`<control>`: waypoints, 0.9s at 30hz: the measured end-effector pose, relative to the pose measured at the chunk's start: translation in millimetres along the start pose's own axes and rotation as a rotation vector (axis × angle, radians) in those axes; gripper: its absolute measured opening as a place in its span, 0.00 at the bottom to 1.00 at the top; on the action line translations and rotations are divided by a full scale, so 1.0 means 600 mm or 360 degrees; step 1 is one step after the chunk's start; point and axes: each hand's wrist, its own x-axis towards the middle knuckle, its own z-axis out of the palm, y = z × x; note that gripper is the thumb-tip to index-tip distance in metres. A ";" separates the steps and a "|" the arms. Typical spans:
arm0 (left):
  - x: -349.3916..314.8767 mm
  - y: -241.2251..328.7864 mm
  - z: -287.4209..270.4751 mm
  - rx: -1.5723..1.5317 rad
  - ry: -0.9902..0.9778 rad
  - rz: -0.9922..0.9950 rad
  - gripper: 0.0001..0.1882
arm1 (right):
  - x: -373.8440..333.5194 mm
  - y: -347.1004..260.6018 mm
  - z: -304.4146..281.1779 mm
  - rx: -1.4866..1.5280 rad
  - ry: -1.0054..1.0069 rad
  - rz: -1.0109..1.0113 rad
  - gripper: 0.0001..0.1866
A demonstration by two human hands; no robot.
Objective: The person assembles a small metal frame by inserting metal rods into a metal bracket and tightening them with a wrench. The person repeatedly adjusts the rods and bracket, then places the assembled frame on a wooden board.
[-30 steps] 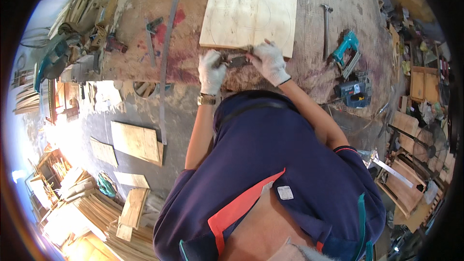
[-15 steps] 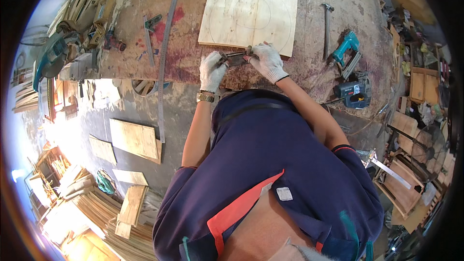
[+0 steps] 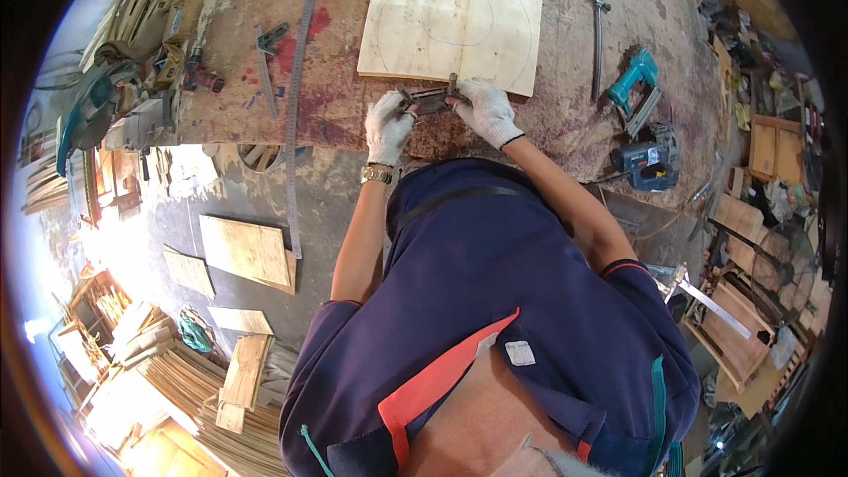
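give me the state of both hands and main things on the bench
left hand: gloved, gripping the hand tool
right hand: gloved, gripping the hand tool
hand tool: held between both hands
board: round lines drawn on it
hammer: lying unheld
nail gun: lying unheld
jigsaw: lying unheld
square: lying unheld
long ruler: jutting past the bench edge

Strong light from the left burns the stacked wood (image 3: 190, 393) out to near white, with an orange flare along the rim, while the desk (image 3: 234, 57) is evenly lit with soft shadows. Fisheye distortion bends the outer scene inside a black round border. The dark tool (image 3: 431, 102) between the hands (image 3: 486, 112) shows little fine detail.
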 end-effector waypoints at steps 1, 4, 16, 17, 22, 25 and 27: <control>0.007 0.023 -0.016 -0.0029 0.0030 0.0032 0.08 | -0.001 -0.005 -0.017 -0.0004 0.0050 -0.0085 0.11; 0.011 0.052 -0.041 -0.0039 0.0046 0.0151 0.06 | -0.002 -0.022 -0.044 0.0000 0.0129 -0.0245 0.11; 0.003 -0.032 0.022 -0.0027 0.0049 0.0068 0.10 | 0.013 0.003 0.016 -0.0124 0.0031 -0.0149 0.14; 0.011 -0.007 0.008 -0.0057 0.0048 0.0103 0.10 | 0.014 0.002 0.001 -0.0102 0.0010 -0.0128 0.15; 0.016 0.079 -0.062 -0.0103 0.0054 0.0167 0.11 | 0.002 -0.037 -0.061 -0.0012 0.0085 -0.0229 0.15; 0.016 0.116 -0.096 -0.0026 0.0065 0.0183 0.12 | -0.001 -0.054 -0.087 0.0031 0.0133 -0.0322 0.14; 0.019 0.134 -0.109 0.0009 0.0058 0.0146 0.12 | 0.000 -0.070 -0.104 0.0070 0.0177 -0.0340 0.12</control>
